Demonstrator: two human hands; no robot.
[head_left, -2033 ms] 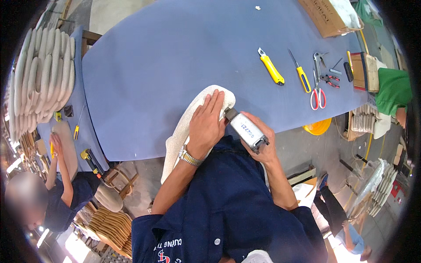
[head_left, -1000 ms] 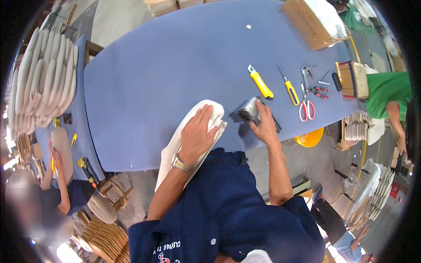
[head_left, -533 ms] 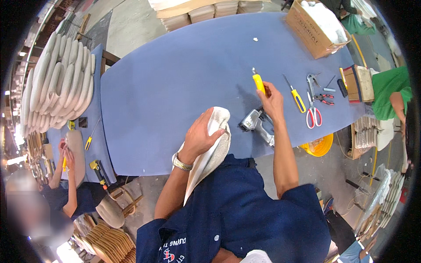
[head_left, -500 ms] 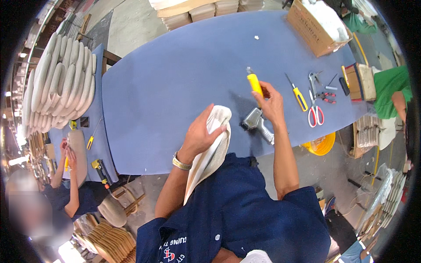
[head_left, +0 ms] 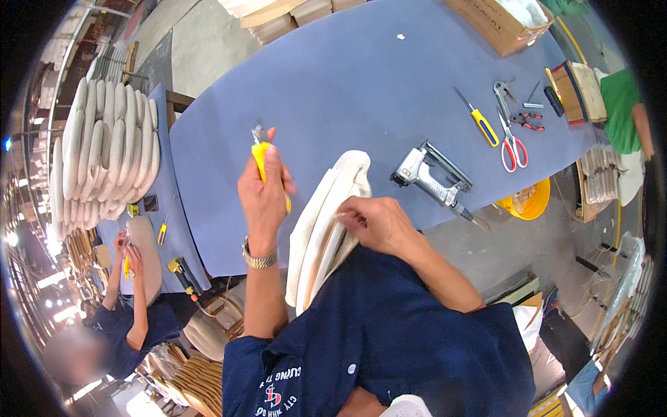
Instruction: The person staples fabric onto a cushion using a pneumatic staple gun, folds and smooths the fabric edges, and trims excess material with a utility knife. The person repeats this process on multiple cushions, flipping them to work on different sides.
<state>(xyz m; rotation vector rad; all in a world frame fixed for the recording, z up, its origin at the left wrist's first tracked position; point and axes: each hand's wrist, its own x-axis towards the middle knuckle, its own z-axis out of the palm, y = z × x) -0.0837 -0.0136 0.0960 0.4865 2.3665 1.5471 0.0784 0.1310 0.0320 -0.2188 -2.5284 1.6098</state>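
My left hand (head_left: 262, 198) is closed around a yellow utility knife (head_left: 259, 154), its metal tip pointing away from me above the blue table (head_left: 229, 229). A padded, cream fabric-covered cushion (head_left: 316, 229) stands on edge, leaning against my body between my arms. Curled fingers of my right hand (head_left: 379, 224) grip its near side, at the fabric edge; the fingertips are slightly blurred. To the right of that hand, a silver staple gun (head_left: 431, 177) lies on the tabletop, its hose fitting toward the near edge.
Right on the table lie a yellow screwdriver (head_left: 484, 127), red-handled scissors (head_left: 513, 149) and pliers (head_left: 528, 121). A cardboard box (head_left: 497, 29) stands at the far right. A yellow bucket (head_left: 531, 201) is beyond the edge. Stacked cushions (head_left: 104, 146) and a co-worker (head_left: 146, 320) are at left.
The yellow knife has passed from my right hand to my left, which has moved left off the cushion. My right hand has come to the cushion's near side. The view has shifted.
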